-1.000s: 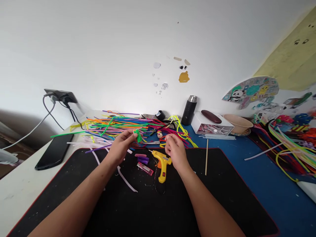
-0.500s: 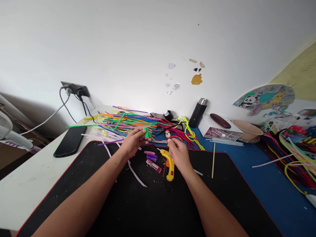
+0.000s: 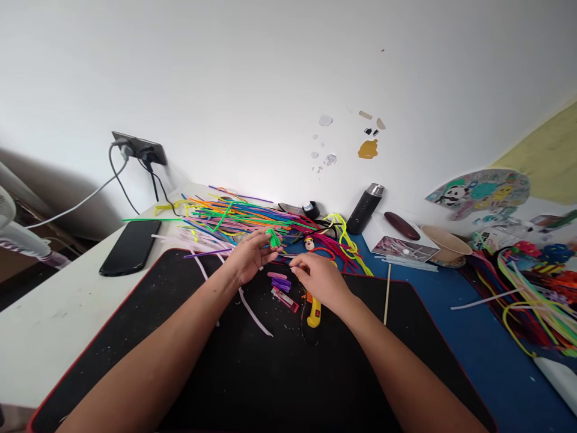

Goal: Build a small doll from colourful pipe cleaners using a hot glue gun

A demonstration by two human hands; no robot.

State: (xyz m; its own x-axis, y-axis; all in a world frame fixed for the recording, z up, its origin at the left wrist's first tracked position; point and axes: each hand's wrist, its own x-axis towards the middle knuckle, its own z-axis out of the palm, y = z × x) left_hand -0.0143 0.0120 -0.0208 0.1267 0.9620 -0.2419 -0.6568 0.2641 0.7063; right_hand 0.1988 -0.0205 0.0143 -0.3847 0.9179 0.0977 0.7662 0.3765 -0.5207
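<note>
The left hand pinches a green bundle, left of the right hand, which sits apart over the yellow glue gun; whether that hand grips anything, I cannot tell.

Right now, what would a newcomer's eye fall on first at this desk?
Probably the heap of bright, many-coloured pipe cleaners near the wall. In front of it, the left hand holds a small green bundle. Partly hidden by the right hand, a yellow glue gun lies on the black mat.
</note>
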